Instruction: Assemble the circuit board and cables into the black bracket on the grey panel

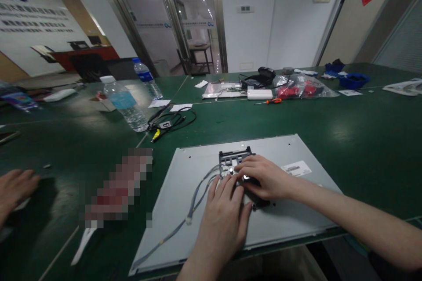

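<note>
A flat grey-white metal panel [280, 224] lies on the green table in front of me. On its middle sits a black frame [235, 153] with small fittings, partly hidden under both hands. My left hand [224, 210] rests its fingers on the frame's near left side, the thumb spread apart. From the right, my right hand [263, 175] reaches over the frame with fingers bent and pressed around its edge; the fingertips are partly hidden. A grey cable [194, 199] runs from the frame to the panel's near left corner. A white label [298, 168] is stuck on the panel's right.
Another person's hand [15, 191] is at the left edge. A blurred-out item [118, 189] lies left of the panel. Beyond it are water bottles [123, 101] and black cables [174, 118]. Farther back lie an orange screwdriver [273, 101], a plastic bag [303, 87] and blue containers [353, 81].
</note>
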A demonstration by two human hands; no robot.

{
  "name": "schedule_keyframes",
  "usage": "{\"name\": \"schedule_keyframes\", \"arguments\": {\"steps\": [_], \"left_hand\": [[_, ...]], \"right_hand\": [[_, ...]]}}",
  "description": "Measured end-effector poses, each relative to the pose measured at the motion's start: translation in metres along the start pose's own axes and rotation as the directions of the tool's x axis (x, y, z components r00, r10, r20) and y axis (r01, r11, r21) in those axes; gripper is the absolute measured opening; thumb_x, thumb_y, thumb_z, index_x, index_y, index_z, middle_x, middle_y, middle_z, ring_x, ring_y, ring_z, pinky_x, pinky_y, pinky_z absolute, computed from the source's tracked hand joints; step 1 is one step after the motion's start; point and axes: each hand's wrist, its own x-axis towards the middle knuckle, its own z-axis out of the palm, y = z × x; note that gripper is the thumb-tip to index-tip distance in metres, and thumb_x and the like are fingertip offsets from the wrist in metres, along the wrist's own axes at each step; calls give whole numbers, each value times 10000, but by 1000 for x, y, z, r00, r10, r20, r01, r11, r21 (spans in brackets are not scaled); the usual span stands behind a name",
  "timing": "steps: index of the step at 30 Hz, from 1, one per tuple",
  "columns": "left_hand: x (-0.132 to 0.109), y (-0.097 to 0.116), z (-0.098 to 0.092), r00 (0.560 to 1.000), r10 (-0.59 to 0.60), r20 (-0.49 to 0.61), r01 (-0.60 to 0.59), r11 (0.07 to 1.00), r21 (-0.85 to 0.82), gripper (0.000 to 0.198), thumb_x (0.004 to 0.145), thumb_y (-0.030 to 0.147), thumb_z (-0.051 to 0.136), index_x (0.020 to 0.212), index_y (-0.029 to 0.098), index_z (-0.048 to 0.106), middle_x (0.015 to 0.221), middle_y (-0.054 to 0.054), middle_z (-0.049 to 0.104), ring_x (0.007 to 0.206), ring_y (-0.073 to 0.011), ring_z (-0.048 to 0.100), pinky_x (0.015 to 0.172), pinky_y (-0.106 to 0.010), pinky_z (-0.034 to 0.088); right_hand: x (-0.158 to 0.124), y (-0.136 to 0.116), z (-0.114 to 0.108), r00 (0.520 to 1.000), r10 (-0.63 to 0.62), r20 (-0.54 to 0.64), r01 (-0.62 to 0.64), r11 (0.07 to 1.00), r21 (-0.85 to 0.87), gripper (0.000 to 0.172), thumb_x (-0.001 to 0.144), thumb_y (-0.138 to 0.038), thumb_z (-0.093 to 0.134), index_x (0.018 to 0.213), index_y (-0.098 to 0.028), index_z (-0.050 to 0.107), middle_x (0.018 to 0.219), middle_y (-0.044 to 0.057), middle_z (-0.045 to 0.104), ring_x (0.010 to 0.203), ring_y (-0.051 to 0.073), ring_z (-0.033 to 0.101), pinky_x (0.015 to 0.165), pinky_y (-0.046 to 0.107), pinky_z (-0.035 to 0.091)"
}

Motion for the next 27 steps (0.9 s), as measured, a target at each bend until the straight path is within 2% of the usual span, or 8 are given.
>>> {"name": "schedule_keyframes", "arguments": {"steps": [11, 27], "left_hand": [[1, 0, 0, 1000, 16, -14, -16, 1000, 16, 219, 889, 223, 526, 1087, 178, 609, 1268, -114, 593, 1245, -291, 505, 1119, -562, 320], [1, 2, -3, 999, 11, -40, -11, 1000, -3, 210, 901, 218, 504, 1065, 178, 630, 1263, -114, 596, 1237, -292, 508, 1118, -568, 317]], "right_hand": [[-1, 2, 1, 1000, 5, 8, -5, 999, 39, 317, 803, -72, 593, 1099, -186, 583, 1149, 99, 660, 1159, 237, 546, 988, 414, 454], [-1, 1, 1, 1000, 11, 6, -11, 1000, 20, 251, 820, -109, 623, 1055, -189, 585, 1144, 100, 659, 1138, 242, 555, 944, 416, 467]]}}
